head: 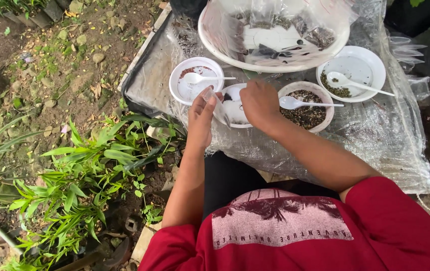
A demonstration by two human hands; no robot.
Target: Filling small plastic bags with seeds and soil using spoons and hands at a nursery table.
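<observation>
My left hand (201,119) pinches a small clear plastic bag (216,104) by its edge, holding it upright over a white bowl (233,115). My right hand (259,103) is curled over that same bowl, fingers down into it; what it grips is hidden. To the right stands a white bowl of dark seeds (306,106) with a white plastic spoon (302,103) lying in it. To the left is a white bowl with reddish seeds (195,79) and another spoon (202,78).
A large white basin (273,35) with several small filled bags sits at the back. A white bowl with a spoon (351,73) stands at right. Clear plastic sheeting (375,135) covers the low table. Green plants (79,180) and bare soil lie to the left.
</observation>
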